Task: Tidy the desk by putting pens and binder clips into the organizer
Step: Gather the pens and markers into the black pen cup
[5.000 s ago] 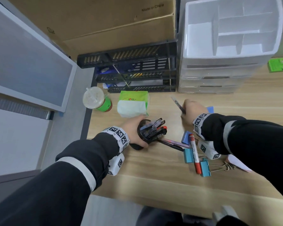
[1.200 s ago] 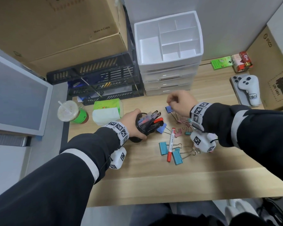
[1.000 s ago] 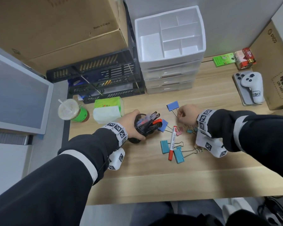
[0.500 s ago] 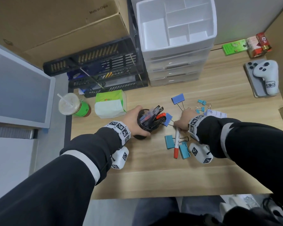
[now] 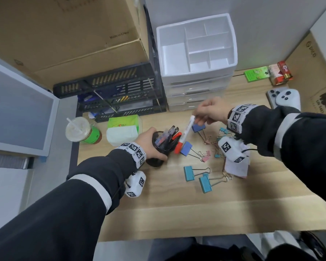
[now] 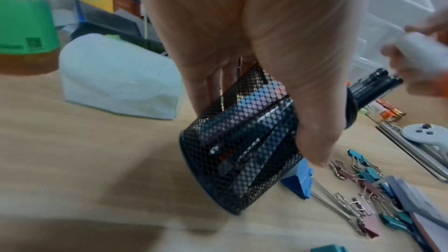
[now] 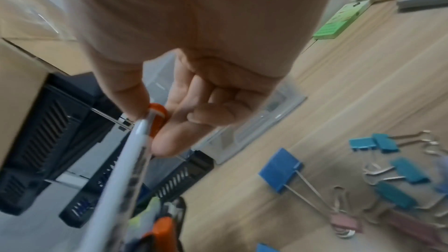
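My left hand [image 5: 149,142] grips a black mesh pen cup [image 5: 157,159], tilted to the right on the desk, with several pens [image 5: 168,133] sticking out. In the left wrist view the fingers wrap the mesh cup [image 6: 242,160]. My right hand [image 5: 203,113] pinches the back end of a white marker [image 5: 185,132]; its red cap hangs at the cup's mouth. The right wrist view shows thumb and finger on the marker [image 7: 121,170]. Blue binder clips [image 5: 186,148], teal ones [image 5: 189,173] and small pink ones [image 5: 205,158] lie loose on the desk. The white organizer [image 5: 231,34] stands behind.
A tissue pack [image 5: 123,131] and a drink cup [image 5: 79,130] sit left of the pen cup. Black stacked trays [image 5: 111,95] and a cardboard box [image 5: 64,34] stand at the back left. A game controller [image 5: 287,98] and a green box [image 5: 256,73] are at the right.
My right hand has left the binder clips, picked the red-capped marker up off the desk and raised it toward the cup's mouth. The left hand keeps hold of the tilted cup.
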